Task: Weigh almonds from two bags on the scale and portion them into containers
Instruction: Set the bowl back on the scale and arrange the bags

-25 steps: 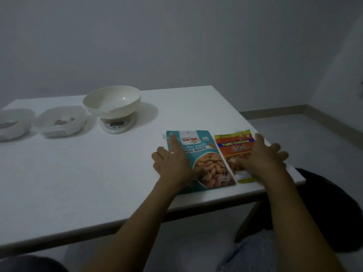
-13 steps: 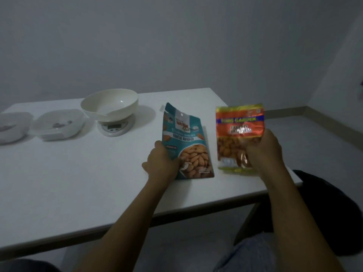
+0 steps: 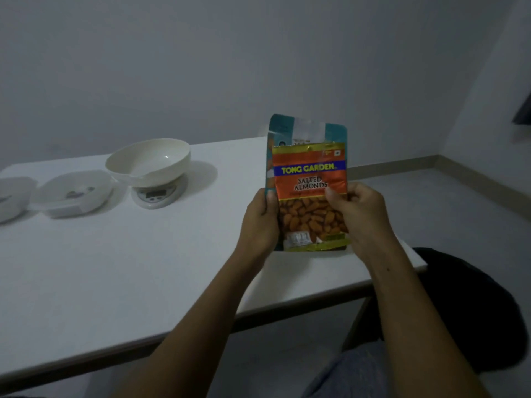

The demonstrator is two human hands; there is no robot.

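Both almond bags are held upright above the table's right end, stacked one in front of the other. The orange salted-almonds bag (image 3: 309, 179) is in front; the taller teal bag (image 3: 307, 127) shows only its top and left edge behind it. My left hand (image 3: 260, 222) grips the left edge of the pair. My right hand (image 3: 360, 214) pinches the orange bag's right side. A white bowl (image 3: 148, 160) sits on the digital scale (image 3: 159, 193) at the back. Two clear containers (image 3: 71, 193) (image 3: 13, 196) stand left of it.
The white table (image 3: 115, 268) ends just right of my hands, with floor beyond. A dark cushion or bag (image 3: 471, 305) lies low on the right beside my knee. A grey wall is behind the table.
I lifted both bags off the table, brought them together and raised them; the orange bag now covers most of the teal one.
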